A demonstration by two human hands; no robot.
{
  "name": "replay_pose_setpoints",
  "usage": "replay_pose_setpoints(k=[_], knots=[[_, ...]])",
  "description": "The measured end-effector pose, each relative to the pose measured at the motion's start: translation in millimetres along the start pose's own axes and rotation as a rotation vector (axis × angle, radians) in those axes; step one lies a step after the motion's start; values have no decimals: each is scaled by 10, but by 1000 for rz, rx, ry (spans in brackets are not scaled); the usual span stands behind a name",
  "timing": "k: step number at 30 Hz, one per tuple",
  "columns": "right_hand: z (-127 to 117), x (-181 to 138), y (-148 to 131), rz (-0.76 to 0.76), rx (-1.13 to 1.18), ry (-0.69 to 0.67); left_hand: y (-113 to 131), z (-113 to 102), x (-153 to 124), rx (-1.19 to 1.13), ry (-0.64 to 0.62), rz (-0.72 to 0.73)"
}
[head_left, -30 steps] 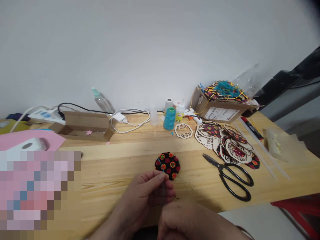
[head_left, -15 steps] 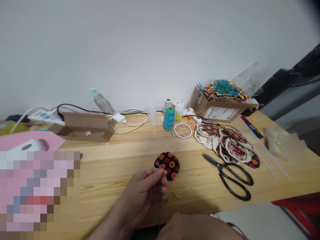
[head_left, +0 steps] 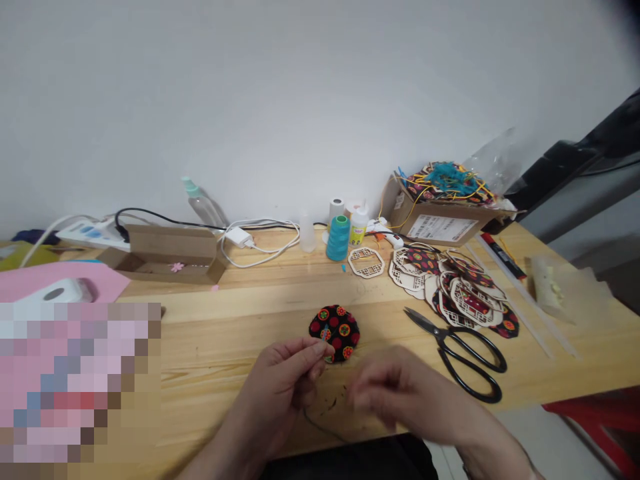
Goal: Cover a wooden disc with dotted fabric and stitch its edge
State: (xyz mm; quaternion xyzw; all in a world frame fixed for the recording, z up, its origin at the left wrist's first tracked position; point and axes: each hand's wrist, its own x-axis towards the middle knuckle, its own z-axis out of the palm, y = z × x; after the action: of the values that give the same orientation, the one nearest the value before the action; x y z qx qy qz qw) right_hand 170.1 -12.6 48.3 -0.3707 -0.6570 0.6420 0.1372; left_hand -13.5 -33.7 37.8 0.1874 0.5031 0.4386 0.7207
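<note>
A black round fabric piece (head_left: 347,325) with colourful flower dots lies on the table in front of me. My left hand (head_left: 286,375) is closed in a pinch at its lower left edge, holding a teal thread, whose tip shows against the fabric above my fingertips. A dark length of thread (head_left: 324,429) trails from below that hand toward the table's front edge. To the right of the fabric, my right hand (head_left: 400,395) hovers low over the table, its fingers smeared by motion. Black-handled scissors (head_left: 440,333) lie to the right, beyond it.
A pile of cut-out wooden frames (head_left: 450,287) sits behind the scissors, with one single frame (head_left: 366,263) nearby. A teal thread cone (head_left: 339,239), a glue bottle (head_left: 359,227) and a filled cardboard box (head_left: 440,223) line the wall. An open cardboard box (head_left: 170,257) is at left.
My right hand has risen from below the table's front edge to beside the fabric. The thread, earlier hanging straight down, now curves slack. My left hand keeps its pinch in place.
</note>
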Motion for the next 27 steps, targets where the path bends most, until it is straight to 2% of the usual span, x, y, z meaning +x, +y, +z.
replay_pose_setpoints(k=[2, 3, 7, 13, 18, 27], knots=[[-32, 60, -1, 79, 124, 224, -5, 14, -7, 30, -3, 10], [-20, 97, 7, 108, 191, 267, -10, 22, -10, 45, -7, 16], [130, 249, 62, 187, 499, 230, -42, 36, -12, 109, -19, 53], [226, 354, 89, 175, 689, 314, -86, 0, -6, 257, 3, 90], [205, 369, 28, 151, 689, 396, -119, 15, -16, 308, 21, 101], [194, 392, -40, 122, 582, 445, -144, 51, -3, 70, -14, 29]])
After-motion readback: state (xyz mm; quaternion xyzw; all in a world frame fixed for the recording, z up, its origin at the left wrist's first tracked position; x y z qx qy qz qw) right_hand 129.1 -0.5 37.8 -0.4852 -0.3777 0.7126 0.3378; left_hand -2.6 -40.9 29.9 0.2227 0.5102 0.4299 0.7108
